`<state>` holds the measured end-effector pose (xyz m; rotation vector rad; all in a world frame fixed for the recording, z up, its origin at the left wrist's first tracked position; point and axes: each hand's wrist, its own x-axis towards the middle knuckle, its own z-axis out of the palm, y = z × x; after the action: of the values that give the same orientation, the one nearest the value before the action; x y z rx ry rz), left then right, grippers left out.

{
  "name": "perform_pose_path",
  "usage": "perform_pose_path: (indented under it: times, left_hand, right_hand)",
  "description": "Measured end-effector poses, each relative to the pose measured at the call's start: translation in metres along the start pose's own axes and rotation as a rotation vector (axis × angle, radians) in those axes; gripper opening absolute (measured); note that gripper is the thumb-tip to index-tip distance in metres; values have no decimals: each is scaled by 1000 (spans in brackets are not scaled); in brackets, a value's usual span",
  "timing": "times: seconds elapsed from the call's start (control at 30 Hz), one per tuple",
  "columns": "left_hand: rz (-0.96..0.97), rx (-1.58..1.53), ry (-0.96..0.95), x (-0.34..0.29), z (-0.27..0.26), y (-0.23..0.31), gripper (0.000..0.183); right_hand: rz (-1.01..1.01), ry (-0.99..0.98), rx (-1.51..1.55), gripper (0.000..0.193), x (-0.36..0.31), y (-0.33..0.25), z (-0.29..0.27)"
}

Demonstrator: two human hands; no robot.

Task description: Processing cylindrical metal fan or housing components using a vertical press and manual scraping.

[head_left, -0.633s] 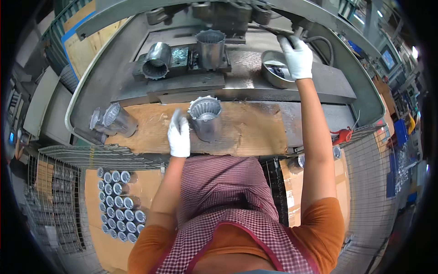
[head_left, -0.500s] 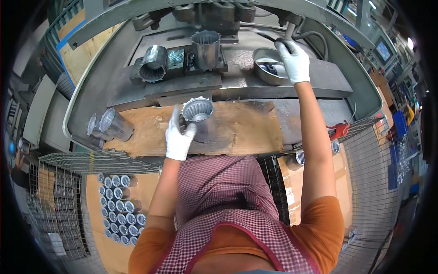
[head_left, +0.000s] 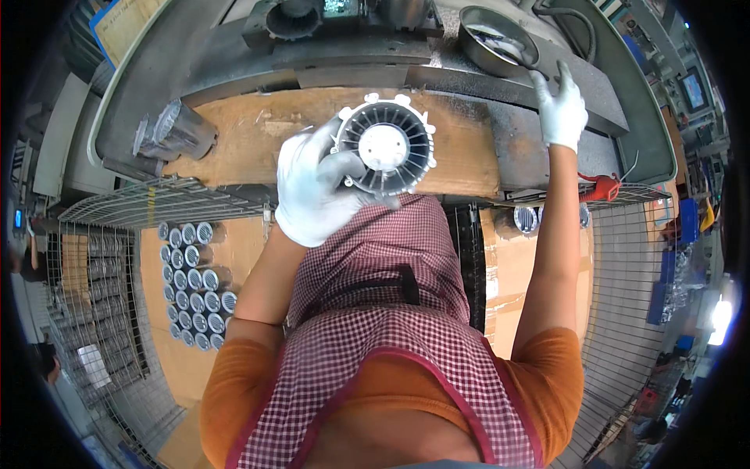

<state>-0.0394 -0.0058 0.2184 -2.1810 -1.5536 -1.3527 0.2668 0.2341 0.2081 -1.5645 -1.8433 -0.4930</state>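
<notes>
A round metal casting point(head_left: 384, 147) with inner fins and small lugs around its rim is held in front of me, its finned end facing up. My white-gloved left hand point(head_left: 308, 184) is closed around the left side of its rim. Off to the right, my gloved right hand point(head_left: 560, 109) has its fingers apart and nothing in them. It is just beyond the near right rim of a metal bowl point(head_left: 488, 64), which contains something dark and blurry. Two more castings point(head_left: 186, 133) lie tilted at the left of the cardboard sheet point(head_left: 258, 129).
Machine fixtures at the top hold further castings point(head_left: 294, 19). Below the bench, a left wire basket point(head_left: 168, 199) contains rows of several castings on cardboard. On the right, another wire basket point(head_left: 629, 258) holds a few. A red tool point(head_left: 600, 187) hangs at its edge.
My left hand has brought the casting closer and turned its finned end toward me. My right hand has come back from over the bowl, fingers now spread. The view has tilted downward.
</notes>
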Motion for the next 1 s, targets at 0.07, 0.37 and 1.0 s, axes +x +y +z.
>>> perform_pose_path:
  times: [0.07, 0.37, 1.0]
  left_hand:
    - [14, -30, 30, 0, -3, 11, 49]
    - [-44, -275, -10, -19, -6, 37, 63]
    - [-351, 8, -296, -25, 78, -24, 74]
  right_hand:
    - [-40, 48, 147, 62, -19, 1, -6]
    - [356, -669, 1265, 62, -135, -47, -58]
    - [1074, -615, 1771, 80, -275, 127, -121]
